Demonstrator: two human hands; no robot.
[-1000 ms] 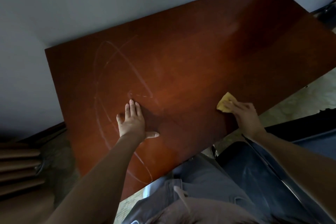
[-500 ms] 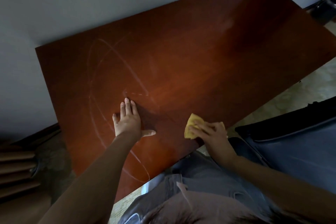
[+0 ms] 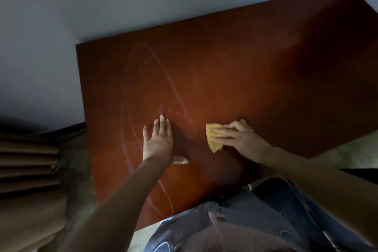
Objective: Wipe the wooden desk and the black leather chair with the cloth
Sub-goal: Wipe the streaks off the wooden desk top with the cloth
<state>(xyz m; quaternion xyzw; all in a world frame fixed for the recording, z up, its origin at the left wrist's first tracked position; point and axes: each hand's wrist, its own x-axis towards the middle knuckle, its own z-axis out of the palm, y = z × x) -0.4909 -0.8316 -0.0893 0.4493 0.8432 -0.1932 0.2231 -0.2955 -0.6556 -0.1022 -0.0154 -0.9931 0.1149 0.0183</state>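
Right hand point(image 3: 241, 141) pressing yellow cloth point(image 3: 212, 139) — fingers spread, left hand point(image 3: 158, 143) flat on desk point(image 3: 266, 67)

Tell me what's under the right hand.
A yellow cloth lies under the right hand, pressed on the wooden desk. Its edges show; the middle and the desk beneath are covered.

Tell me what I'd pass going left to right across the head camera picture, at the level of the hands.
Brown curtain folds → pale curved smear marks on the wooden desk → left hand, flat → yellow cloth → right hand pressing it.
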